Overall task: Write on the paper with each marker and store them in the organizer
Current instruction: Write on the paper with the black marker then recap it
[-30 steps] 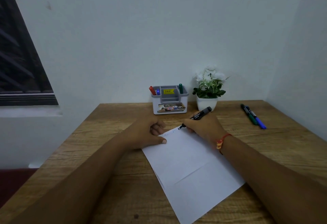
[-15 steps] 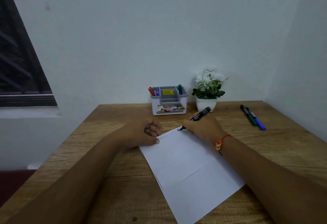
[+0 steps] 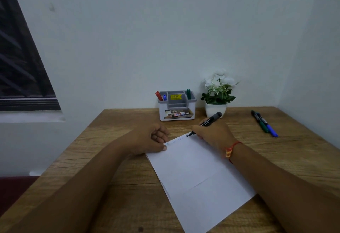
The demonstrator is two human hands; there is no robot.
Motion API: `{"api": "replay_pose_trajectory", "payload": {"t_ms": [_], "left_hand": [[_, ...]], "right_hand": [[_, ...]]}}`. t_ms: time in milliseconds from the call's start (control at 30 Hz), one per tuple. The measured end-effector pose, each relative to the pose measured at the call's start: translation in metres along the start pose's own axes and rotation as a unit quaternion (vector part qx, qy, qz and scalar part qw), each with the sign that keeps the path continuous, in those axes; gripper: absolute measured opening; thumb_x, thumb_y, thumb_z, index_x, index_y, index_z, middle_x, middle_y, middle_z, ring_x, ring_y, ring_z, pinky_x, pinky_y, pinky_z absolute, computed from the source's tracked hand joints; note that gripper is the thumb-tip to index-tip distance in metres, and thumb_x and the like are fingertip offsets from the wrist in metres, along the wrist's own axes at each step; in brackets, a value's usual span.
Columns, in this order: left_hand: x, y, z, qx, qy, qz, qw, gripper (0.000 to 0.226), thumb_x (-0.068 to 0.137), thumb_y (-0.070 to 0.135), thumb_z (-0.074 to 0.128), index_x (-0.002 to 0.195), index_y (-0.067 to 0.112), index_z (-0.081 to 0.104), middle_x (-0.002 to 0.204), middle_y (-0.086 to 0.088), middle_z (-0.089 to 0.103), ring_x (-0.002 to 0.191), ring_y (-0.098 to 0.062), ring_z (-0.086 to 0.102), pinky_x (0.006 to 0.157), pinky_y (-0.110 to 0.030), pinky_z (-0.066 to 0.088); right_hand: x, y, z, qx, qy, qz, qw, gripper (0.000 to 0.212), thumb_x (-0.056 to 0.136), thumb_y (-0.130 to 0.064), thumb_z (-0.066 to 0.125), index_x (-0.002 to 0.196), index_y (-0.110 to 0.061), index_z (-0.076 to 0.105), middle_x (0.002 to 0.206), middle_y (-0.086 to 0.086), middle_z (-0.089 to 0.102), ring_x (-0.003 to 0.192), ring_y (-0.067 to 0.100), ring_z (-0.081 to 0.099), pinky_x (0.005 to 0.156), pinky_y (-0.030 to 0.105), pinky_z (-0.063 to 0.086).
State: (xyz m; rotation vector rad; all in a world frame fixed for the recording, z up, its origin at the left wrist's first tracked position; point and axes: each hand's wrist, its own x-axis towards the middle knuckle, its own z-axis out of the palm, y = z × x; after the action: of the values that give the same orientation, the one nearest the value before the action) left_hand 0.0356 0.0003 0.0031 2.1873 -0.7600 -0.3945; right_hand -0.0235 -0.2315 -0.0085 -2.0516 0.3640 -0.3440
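Marker (image 3: 210, 121) tip shifted right, right hand (image 3: 214, 136) writing on paper (image 3: 198, 175)

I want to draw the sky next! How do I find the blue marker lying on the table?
Look at the wooden table, on its right side past the white flower pot. Two markers lie side by side there. The blue marker is the right-hand one with the bright blue end; its neighbour, the green marker, ends in green.
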Motion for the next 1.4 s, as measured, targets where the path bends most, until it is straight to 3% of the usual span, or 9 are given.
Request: {"api": "replay_pose_trajectory", "payload": {"t_ms": [667, 1067, 1267, 1400], "left_hand": [[-0.0016, 0.0041, -0.0005, 0.001, -0.004, -0.001, 1.0, 0.043, 0.078, 0.009, 0.079, 0.117, 0.019, 0.061, 0.105, 0.003, 0.069, 0.098, -0.011, 0.066, 0.09, -0.024, 0.055], [-0.0009, 0.0019, -0.0008, 0.002, -0.002, 0.003, 1.0, 0.043, 0.078, 0.011, 0.079, 0.116, 0.019, 0.062, 0.105, 0.003, 0.069, 0.098, -0.011, 0.067, 0.09, -0.025, 0.055], [-0.0012, 0.0024, -0.0015, 0.001, -0.001, 0.006, 1.0, 0.043, 0.078, 0.01, 0.079, 0.116, 0.019, 0.062, 0.104, 0.003, 0.069, 0.098, -0.011, 0.066, 0.092, -0.027, 0.055], [-0.0007, 0.0015, -0.0013, -0.001, -0.005, 0.01, 1.0, 0.043, 0.078, 0.01, 0.079, 0.116, 0.019, 0.062, 0.104, 0.002, 0.069, 0.099, -0.013, 0.066, 0.092, -0.028, 0.055]], "right_hand": [[0.0047, 0.0024, 0.001, 0.006, 0.019, 0.005, 1.0, 0.019, 0.064, -0.034, 0.065, 0.061, -0.016, 0.062, 0.058, 0.002, 0.059, 0.057, 0.017, 0.054, 0.056, 0.032, 0.044], [0.0053, 0.0021, 0.0011, 0.01, 0.025, 0.007, 1.0, 0.019, 0.072, -0.026, 0.068, 0.061, -0.015, 0.056, 0.056, 0.002, 0.055, 0.056, 0.017, 0.05, 0.055, 0.03, 0.04], [0.0093, 0.0011, -0.0058, 0.094, 0.036, 0.024, 0.995, 0.017, 0.077, -0.024, 0.066, 0.064, -0.014, 0.063, 0.059, 0.003, 0.062, 0.053, 0.016, 0.053, 0.058, 0.031, 0.046], [0.0099, 0.0031, -0.0069, 0.043, 0.036, -0.003, 0.998, 0.022, 0.073, -0.027, 0.066, 0.054, -0.017, 0.06, 0.05, -0.004, 0.059, 0.048, 0.011, 0.052, 0.052, 0.027, 0.042]]}}
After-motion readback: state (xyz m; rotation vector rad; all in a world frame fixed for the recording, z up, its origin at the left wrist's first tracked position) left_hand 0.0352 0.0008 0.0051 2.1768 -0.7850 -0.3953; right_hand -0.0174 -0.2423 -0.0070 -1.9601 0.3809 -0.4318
